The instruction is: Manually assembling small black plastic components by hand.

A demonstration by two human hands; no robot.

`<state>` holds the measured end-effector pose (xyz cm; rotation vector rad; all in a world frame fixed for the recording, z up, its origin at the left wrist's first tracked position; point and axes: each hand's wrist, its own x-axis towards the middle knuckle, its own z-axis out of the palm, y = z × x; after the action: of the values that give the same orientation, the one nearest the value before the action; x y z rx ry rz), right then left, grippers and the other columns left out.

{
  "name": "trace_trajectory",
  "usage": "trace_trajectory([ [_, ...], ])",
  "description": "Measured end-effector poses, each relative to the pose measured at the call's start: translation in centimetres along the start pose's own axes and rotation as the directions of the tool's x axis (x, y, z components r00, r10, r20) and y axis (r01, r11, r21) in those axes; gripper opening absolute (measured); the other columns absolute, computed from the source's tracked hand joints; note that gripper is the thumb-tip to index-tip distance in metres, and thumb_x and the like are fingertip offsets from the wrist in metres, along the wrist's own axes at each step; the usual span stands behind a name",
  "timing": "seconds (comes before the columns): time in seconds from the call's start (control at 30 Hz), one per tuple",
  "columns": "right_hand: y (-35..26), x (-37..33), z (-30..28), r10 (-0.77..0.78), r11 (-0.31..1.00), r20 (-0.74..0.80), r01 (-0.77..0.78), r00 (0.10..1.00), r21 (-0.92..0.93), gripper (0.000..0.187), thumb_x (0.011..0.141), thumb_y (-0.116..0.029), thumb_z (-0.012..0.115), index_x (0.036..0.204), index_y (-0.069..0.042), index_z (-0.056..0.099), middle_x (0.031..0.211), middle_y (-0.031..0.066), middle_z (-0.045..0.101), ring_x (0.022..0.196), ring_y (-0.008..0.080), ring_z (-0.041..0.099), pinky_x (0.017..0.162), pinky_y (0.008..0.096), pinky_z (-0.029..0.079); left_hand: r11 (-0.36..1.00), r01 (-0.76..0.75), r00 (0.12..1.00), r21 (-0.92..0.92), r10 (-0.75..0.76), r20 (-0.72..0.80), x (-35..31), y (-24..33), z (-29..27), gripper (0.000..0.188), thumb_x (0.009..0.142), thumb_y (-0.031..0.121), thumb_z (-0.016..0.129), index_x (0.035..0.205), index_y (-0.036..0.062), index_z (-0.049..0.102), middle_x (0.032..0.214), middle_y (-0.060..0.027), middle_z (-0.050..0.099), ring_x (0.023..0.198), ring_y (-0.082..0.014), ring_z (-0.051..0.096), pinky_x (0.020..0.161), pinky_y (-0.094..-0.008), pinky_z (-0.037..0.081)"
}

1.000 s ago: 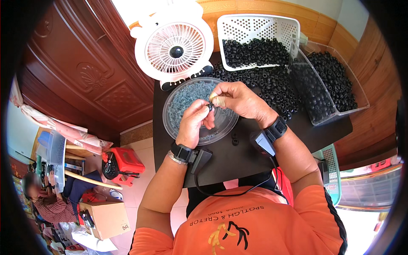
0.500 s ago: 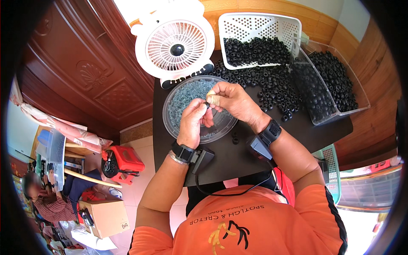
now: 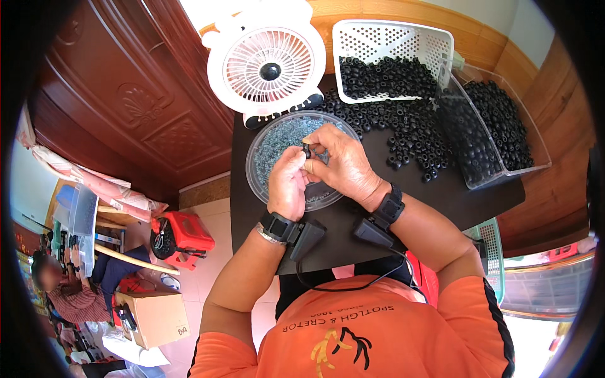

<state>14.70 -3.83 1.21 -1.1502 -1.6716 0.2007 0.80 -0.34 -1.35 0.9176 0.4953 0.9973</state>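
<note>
My left hand [image 3: 287, 184] is closed, its thumb and fingers pinching a small black ring-like piece [image 3: 306, 151]. Against it my right hand [image 3: 345, 165] is closed too, index finger at the top of the piece and thumb lower down. Both hands meet over a round clear tub [image 3: 253, 169] that holds many tiny bluish, see-through bits [image 3: 277, 142]. Fingers cover part of the black piece, so any small bit on it cannot be made out.
Behind the tub stands a white fan [image 3: 270, 70]. Loose black rings [image 3: 413, 135] lie heaped on the dark table [image 3: 435, 205]. A white perforated basket [image 3: 394, 34] and a clear bin [image 3: 513, 167] hold more. At far left, another person [image 3: 79, 299] sits near a cardboard box [image 3: 154, 321].
My right hand has shifted its grip, with the thumb now lower beside the left fingers. The black piece shows more upright. The whole view has moved slightly.
</note>
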Motion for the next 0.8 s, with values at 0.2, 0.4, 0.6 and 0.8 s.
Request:
trace_trajectory([
  [0.2, -1.0, 0.4, -1.1, -0.101, 0.982, 0.002, 0.1, 0.995, -0.159, 0.027, 0.066, -0.011, 0.072, 0.089, -0.005, 0.059, 0.081, 0.0094, 0.058, 0.078, 0.029, 0.059, 0.068, 0.0379, 0.049, 0.999, 0.032, 0.998, -0.026, -0.03, 0.056, -0.1, 0.6, 0.6, 0.019, 0.094, 0.023, 0.045, 0.098, 0.0061, 0.054, 0.086, -0.0039, 0.06, 0.074, -0.0131, 0.059, 0.066, -0.027, 0.048],
  [0.4, -0.8, 0.6, -1.4, -0.176, 0.96, 0.064, 0.186, 0.982, -0.212, 0.028, 0.063, -0.013, 0.072, 0.087, -0.006, 0.059, 0.078, 0.0089, 0.057, 0.079, 0.0289, 0.057, 0.069, 0.0381, 0.048, 0.99, -0.013, 0.988, 0.14, -0.009, 0.152, 0.0, 0.8, 0.2, 0.027, 0.095, 0.025, 0.043, 0.097, 0.0016, 0.055, 0.085, -0.006, 0.06, 0.07, -0.0155, 0.059, 0.068, -0.0289, 0.046],
  [0.6, -1.2, 0.3, -1.3, -0.096, 0.974, 0.08, 0.111, 0.992, -0.198, 0.031, 0.063, -0.015, 0.073, 0.089, -0.005, 0.06, 0.079, 0.0089, 0.058, 0.08, 0.0292, 0.058, 0.07, 0.0384, 0.049, 0.998, 0.005, 0.994, 0.066, -0.013, 0.11, 0.1, 0.1, -0.1, 0.031, 0.094, 0.028, 0.043, 0.095, -0.0011, 0.055, 0.078, -0.0079, 0.061, 0.064, -0.0158, 0.058, 0.062, -0.0282, 0.045],
  [0.8, -0.4, 0.4, -1.9, -0.11, 0.978, 0.016, 0.111, 0.994, -0.176, 0.029, 0.064, -0.015, 0.071, 0.089, -0.004, 0.059, 0.08, 0.0094, 0.06, 0.08, 0.0291, 0.059, 0.07, 0.038, 0.049, 0.996, 0.061, 0.978, 0.06, -0.071, 0.194, 0.3, 0.5, -0.3, 0.035, 0.094, 0.031, 0.043, 0.098, -0.0024, 0.056, 0.079, -0.0105, 0.064, 0.066, -0.0177, 0.061, 0.064, -0.0292, 0.048],
])
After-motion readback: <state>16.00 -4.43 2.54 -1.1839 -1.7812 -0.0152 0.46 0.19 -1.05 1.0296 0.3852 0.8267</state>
